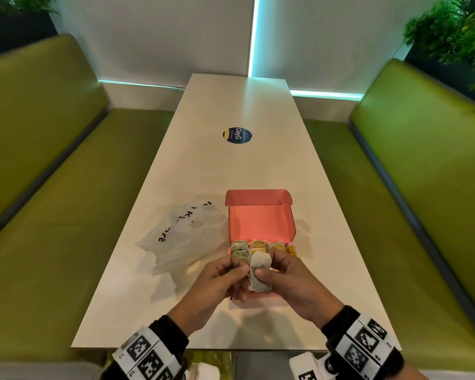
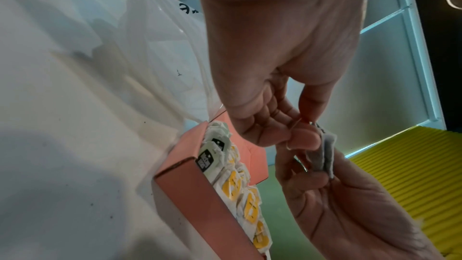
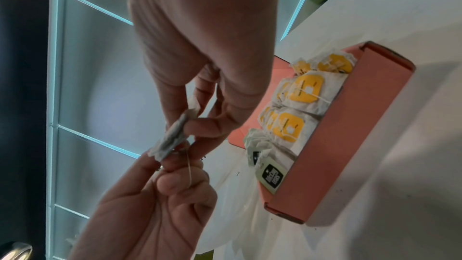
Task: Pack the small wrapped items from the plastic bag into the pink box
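Holding one tea bag (image 1: 259,272) between them, the two hands meet just above the near edge of the pink box (image 1: 261,218). The right hand (image 1: 294,283) pinches the bag with thumb and fingers. The left hand (image 1: 217,281) pinches its thin string (image 3: 189,169), seen in the wrist views; the tag at the string's end is hidden behind the fingers. The box stands open on the white bench (image 1: 231,165), lid leaning back. Along its near wall is a row of packed bags (image 1: 258,246), yellow tags to the right and green ones to the left. The hands cover the front of this row in the head view, so I cannot count them. The far part of the box floor is bare. The plastic bag (image 1: 184,237) lies crumpled just left of the box; whether anything is inside I cannot tell. The black letters on it are partly folded away and not readable.
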Tool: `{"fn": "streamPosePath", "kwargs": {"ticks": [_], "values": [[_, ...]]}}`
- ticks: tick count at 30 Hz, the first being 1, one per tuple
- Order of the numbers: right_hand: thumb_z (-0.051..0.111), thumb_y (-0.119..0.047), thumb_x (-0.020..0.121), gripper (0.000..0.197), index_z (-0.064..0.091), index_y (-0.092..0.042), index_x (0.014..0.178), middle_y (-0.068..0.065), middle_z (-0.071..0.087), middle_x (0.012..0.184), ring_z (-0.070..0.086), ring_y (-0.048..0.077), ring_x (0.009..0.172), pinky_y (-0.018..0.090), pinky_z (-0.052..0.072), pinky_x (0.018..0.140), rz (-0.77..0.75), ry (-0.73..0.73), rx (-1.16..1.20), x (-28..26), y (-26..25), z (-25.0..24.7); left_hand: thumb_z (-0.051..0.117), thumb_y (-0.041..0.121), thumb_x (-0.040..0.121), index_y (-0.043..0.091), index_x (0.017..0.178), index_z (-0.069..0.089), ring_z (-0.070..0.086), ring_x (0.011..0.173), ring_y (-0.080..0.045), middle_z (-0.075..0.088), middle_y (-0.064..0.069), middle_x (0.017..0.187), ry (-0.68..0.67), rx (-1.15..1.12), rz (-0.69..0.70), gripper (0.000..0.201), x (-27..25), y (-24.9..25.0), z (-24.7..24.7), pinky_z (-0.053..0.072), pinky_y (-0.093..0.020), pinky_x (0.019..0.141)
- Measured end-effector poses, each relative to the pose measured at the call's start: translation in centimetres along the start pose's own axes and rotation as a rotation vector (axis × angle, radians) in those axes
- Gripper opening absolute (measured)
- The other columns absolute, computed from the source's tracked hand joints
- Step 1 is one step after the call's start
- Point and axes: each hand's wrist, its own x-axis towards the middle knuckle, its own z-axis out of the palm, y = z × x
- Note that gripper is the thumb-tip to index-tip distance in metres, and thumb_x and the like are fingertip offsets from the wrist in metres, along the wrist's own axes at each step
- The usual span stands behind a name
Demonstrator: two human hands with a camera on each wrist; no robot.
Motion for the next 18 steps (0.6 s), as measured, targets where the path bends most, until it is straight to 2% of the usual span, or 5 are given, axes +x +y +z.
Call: {"fn": "streamPosePath", "kwargs": {"ticks": [2, 5, 7, 11, 18], "values": [[0.081, -0.022, 0.055, 0.062, 0.054, 0.007, 0.103, 0.013, 0.064, 0.089, 0.062, 0.019, 0.078, 0.025, 0.052, 0.062, 0.015, 0.011, -0.004, -0.1, -0.1, 0.2, 0.051, 0.007, 0.091, 0.003, 0.083, 0.055, 0.054, 0.049, -0.019, 0.059, -0.006, 0.061, 0.004, 0.009, 0.004, 0.011, 0.0, -0.1, 0.0, 0.042, -0.026, 0.055], [0.072, 0.001, 0.074, 0.03, 0.049, -0.009, 0.09, 0.007, 0.066, 0.077, 0.064, 0.014, 0.063, 0.021, 0.046, 0.046, 0.042, 0.033, 0.003, -0.2, -0.3, 0.5, 0.051, 0.008, 0.092, 0.004, 0.082, 0.054, 0.056, 0.048, -0.021, 0.059, -0.006, 0.064, 0.042, -0.006, 0.015, 0.011, -0.2, 0.0, 0.1, 0.042, -0.025, 0.052], [0.067, 0.007, 0.077, 0.031, 0.045, -0.013, 0.086, 0.004, 0.067, 0.072, 0.062, 0.011, 0.057, 0.02, 0.042, 0.041, 0.042, 0.031, -0.018, -0.2, -0.4, 0.5, 0.051, 0.009, 0.093, 0.002, 0.085, 0.053, 0.057, 0.046, -0.02, 0.059, -0.005, 0.064, 0.078, -0.022, 0.029, 0.011, -0.2, 0.1, 0.3, 0.042, -0.026, 0.05], [0.072, -0.008, 0.064, 0.028, 0.053, -0.015, 0.084, -0.004, 0.065, 0.066, 0.058, 0.008, 0.056, 0.02, 0.04, 0.043, 0.021, 0.007, -0.15, -0.3, -0.8, 0.8, 0.053, 0.009, 0.093, 0.004, 0.083, 0.054, 0.056, 0.043, -0.017, 0.057, -0.003, 0.071, 0.149, 0.009, 0.064, 0.011, -0.2, 0.1, 0.7, 0.043, -0.024, 0.041], [0.068, 0.007, 0.075, 0.025, 0.055, -0.013, 0.066, 0.0, 0.055, 0.058, 0.051, 0.006, 0.047, 0.02, 0.039, 0.042, -0.017, 0.07, -0.325, -0.2, -1.4, 1.1, 0.062, 0.009, 0.087, 0.01, 0.079, 0.063, 0.055, 0.049, -0.018, 0.058, -0.006, 0.079, 0.312, 0.087, 0.179, 0.008, -0.3, -1.0, 1.6, 0.048, -0.026, 0.041]]}}
